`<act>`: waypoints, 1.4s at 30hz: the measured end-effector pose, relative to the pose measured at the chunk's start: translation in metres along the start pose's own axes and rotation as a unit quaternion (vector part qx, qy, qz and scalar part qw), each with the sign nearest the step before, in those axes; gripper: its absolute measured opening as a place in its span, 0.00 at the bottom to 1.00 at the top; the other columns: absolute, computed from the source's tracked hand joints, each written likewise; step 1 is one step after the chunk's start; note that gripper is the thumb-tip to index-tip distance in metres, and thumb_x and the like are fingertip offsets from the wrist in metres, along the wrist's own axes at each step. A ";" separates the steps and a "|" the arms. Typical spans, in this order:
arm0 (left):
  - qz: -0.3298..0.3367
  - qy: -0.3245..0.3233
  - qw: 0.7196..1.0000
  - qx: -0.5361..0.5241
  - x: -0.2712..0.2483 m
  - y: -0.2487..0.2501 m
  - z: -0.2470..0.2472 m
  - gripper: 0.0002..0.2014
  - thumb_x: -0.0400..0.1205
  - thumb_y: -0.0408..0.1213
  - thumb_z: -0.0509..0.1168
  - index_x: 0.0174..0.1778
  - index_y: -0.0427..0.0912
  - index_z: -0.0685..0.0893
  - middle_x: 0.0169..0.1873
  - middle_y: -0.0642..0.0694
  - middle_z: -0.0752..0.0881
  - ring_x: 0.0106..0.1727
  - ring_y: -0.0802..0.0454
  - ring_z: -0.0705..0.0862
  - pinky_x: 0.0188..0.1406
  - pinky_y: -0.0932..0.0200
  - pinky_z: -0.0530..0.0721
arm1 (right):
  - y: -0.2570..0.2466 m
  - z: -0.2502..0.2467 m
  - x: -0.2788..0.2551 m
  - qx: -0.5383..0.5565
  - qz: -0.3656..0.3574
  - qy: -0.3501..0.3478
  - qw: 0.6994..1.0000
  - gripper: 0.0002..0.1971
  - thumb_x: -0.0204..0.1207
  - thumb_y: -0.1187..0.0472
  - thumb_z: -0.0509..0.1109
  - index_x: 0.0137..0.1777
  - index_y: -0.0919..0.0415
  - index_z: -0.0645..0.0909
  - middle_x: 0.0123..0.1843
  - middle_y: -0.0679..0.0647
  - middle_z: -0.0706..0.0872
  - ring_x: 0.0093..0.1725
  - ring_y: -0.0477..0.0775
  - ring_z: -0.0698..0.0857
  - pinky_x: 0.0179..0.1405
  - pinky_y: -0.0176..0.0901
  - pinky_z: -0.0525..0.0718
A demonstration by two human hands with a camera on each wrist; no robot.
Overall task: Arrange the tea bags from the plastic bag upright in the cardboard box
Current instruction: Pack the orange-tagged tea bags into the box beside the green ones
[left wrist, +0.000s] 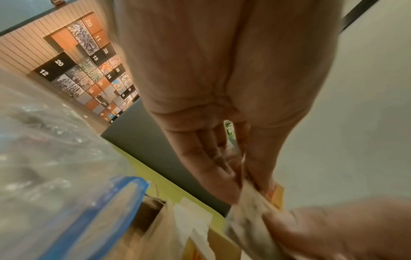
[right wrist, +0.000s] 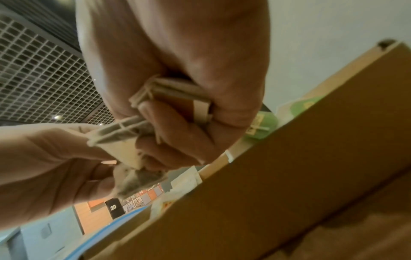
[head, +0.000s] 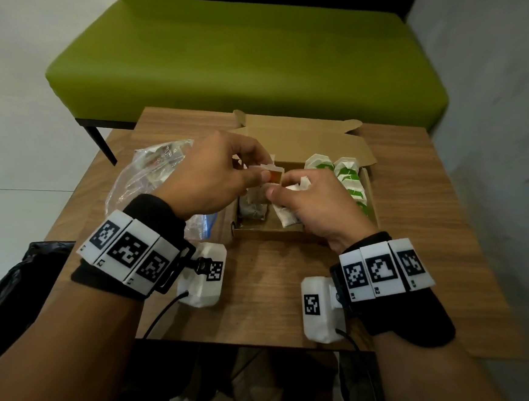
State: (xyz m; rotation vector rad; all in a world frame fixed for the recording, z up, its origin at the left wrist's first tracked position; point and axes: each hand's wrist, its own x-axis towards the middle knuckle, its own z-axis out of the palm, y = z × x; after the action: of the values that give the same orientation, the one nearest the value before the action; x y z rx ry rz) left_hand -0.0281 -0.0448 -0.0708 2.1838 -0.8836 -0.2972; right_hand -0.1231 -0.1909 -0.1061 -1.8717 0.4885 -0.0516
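An open cardboard box (head: 370, 188) sits mid-table, with a row of green-labelled tea bags (head: 348, 176) upright along its right side. Over the box's left half, my left hand (head: 262, 172) pinches an orange-tagged tea bag (head: 275, 174) between thumb and fingers. My right hand (head: 280, 192) meets it there and grips a small bundle of tea bags (right wrist: 173, 95) in curled fingers. In the left wrist view, the pinched tea bag (left wrist: 255, 198) hangs between both hands. Two more tea bags (head: 252, 207) lie in the box below. The clear plastic bag (head: 147, 178) lies left of the box.
The box's lid flap (head: 299, 134) stands open at the back. A green bench (head: 245, 53) runs behind the small wooden table (head: 264, 289). A black bag (head: 16, 283) sits at the table's left. The plastic bag's blue zip edge (left wrist: 100, 211) lies close to my left wrist.
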 end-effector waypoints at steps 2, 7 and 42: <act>-0.003 -0.025 1.000 0.018 0.001 -0.003 -0.001 0.04 0.78 0.40 0.75 0.46 0.46 0.90 0.41 0.50 0.88 0.40 0.52 0.88 0.44 0.49 0.87 | 0.001 0.002 -0.001 -0.043 0.007 -0.012 0.999 0.10 0.76 0.49 0.79 0.36 0.52 0.88 0.38 0.52 0.89 0.43 0.54 0.88 0.39 0.48 0.82; -0.009 -0.063 0.987 0.149 0.000 -0.015 0.007 0.06 0.78 0.46 0.75 0.47 0.50 0.90 0.38 0.56 0.87 0.42 0.56 0.85 0.35 0.62 0.78 | -0.001 0.003 -0.003 -0.085 0.044 -0.030 0.995 0.07 0.75 0.49 0.79 0.40 0.50 0.90 0.40 0.46 0.87 0.43 0.50 0.85 0.35 0.43 0.78; -0.133 0.034 0.957 -0.256 0.003 0.018 0.017 0.06 0.81 0.35 0.71 0.50 0.38 0.83 0.40 0.43 0.91 0.34 0.57 0.87 0.31 0.64 0.80 | -0.012 -0.009 -0.004 0.354 0.063 0.062 0.931 0.02 0.84 0.59 0.72 0.49 0.54 0.84 0.43 0.50 0.88 0.33 0.42 0.82 0.24 0.33 0.78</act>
State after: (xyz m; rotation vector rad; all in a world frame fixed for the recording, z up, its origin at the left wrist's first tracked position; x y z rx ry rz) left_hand -0.0426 -0.0649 -0.0697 1.8059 -0.4086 -0.5157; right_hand -0.1254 -0.1942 -0.0909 -1.1303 0.5822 -0.2301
